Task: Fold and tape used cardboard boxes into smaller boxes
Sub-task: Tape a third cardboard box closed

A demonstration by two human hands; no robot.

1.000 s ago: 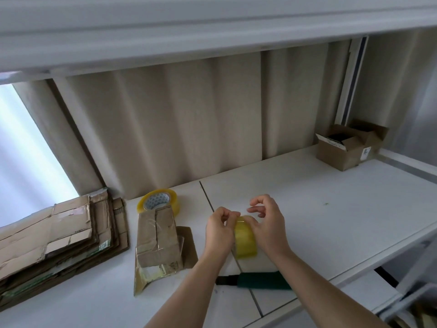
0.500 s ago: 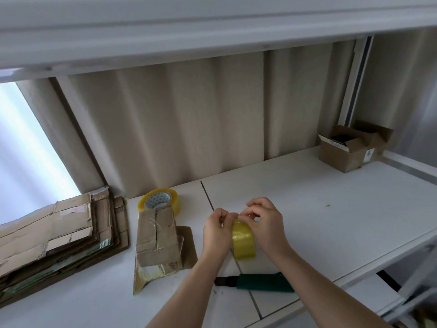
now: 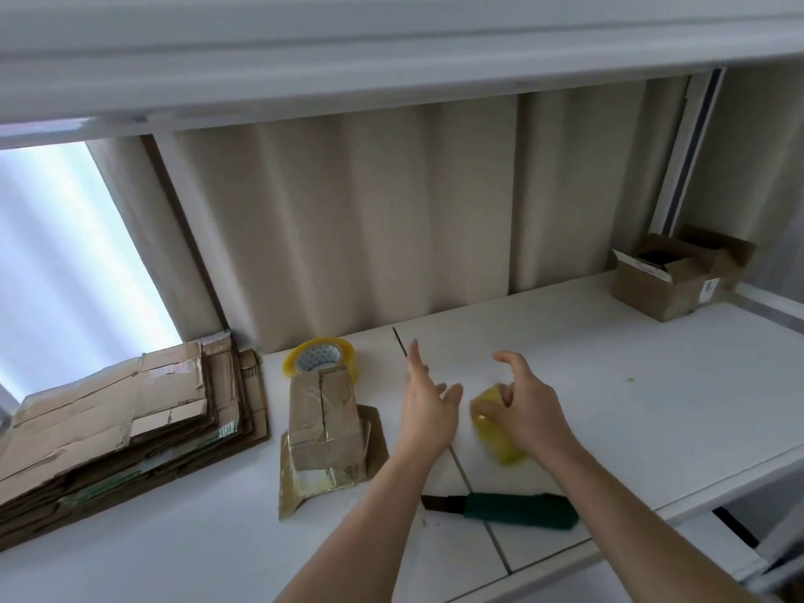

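Note:
My left hand (image 3: pixel 428 406) hovers over the white table (image 3: pixel 609 385) with its fingers straight and spread, holding nothing. My right hand (image 3: pixel 528 406) is just right of it, fingers lifted and loosely spread. A blurred yellow tape roll (image 3: pixel 498 433) lies under its thumb side; no finger plainly wraps it. Left of my hands stands a small taped cardboard box (image 3: pixel 324 422) on a flattened, tape-covered piece of cardboard (image 3: pixel 300 485). A second tape roll (image 3: pixel 319 356) lies behind that box.
A stack of flattened cardboard (image 3: pixel 122 411) fills the table's left end. A green-handled knife (image 3: pixel 517 509) lies near the front edge, below my hands. An open cardboard box (image 3: pixel 670 280) sits at the back right corner. A shelf overhangs above.
Both hands held the yellow roll together before. Now my left hand has let go and opened, and my right hand's fingers have lifted while the roll has shifted right and down.

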